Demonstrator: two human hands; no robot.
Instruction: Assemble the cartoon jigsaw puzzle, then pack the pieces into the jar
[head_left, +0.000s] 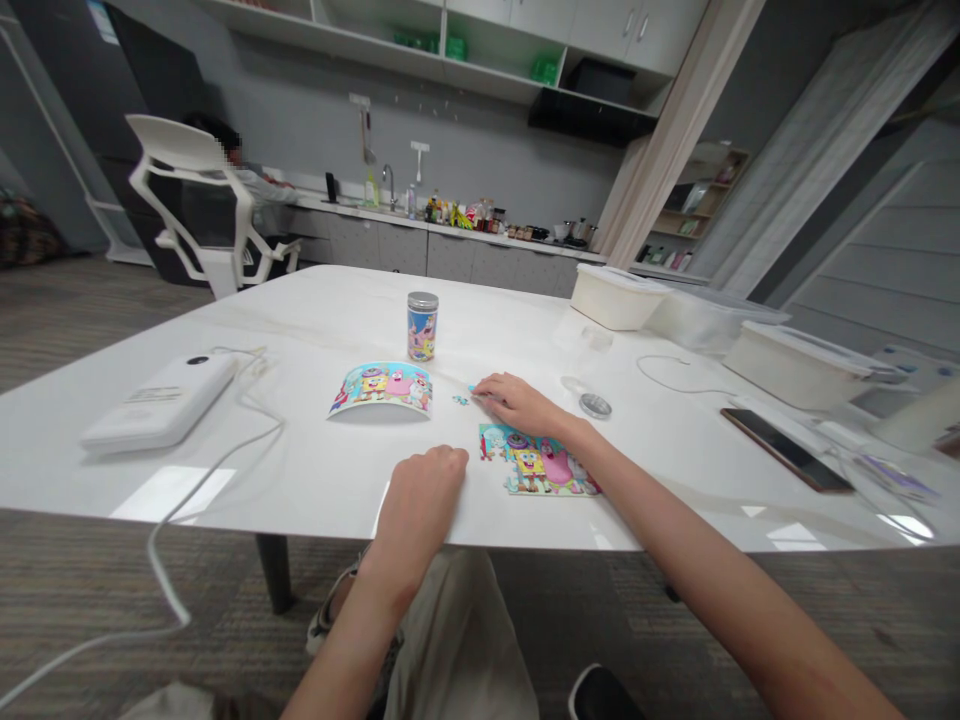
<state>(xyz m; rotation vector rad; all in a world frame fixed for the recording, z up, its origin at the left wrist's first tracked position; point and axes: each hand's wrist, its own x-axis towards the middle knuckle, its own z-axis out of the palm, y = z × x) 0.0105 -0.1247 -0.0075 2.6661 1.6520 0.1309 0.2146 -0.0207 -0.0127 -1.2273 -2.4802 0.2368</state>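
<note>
The right hand (pixel 517 405) lies nearly flat, its fingers (pixel 499 385) loosely spread and touching a small blue jigsaw piece (pixel 472 389), just above the part-built SpongeBob puzzle (pixel 536 460). The left hand (pixel 420 490) rests curled at the desk's (pixel 262 480) near edge, nothing visible in its grip. A curved SpongeBob picture card (pixel 381 390) and a SpongeBob-and-Patrick jar (pixel 423 327) stand toward the middle.

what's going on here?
A person sits at a white table. Their right hand is on the tabletop beside loose puzzle pieces, just beyond a partly assembled SpongeBob jigsaw puzzle. Their left hand rests near the table's edge. A curved SpongeBob picture card and a SpongeBob-labelled jar stand farther along the table. Another person sits in a white chair in the background.
</note>
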